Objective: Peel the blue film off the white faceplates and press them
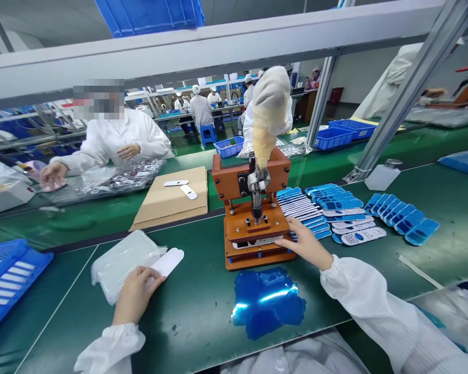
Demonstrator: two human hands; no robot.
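Observation:
My left hand (138,291) pinches a white oblong panel (170,261) with rounded ends, beside a plastic-wrapped white stack (127,262). My right hand (306,244) is at the right side of an orange hand press (257,228). Its thumb and fingers close about the right end of a white panel with dark cut-outs (253,242), which lies between the press plates. The fingertips behind the press edge are partly hidden. The press lever, wrapped in pale cloth (271,98), stands upright. In front of the press lies a pile of shiny blue film (267,304).
Rows of blue-filmed panels (335,202) and more blue panels (421,231) lie right of the press. A cardboard sheet (175,200) bears two white pieces. A blue basket (11,280) stands left, a clear bottle (384,174) back right. A co-worker (120,135) sits across.

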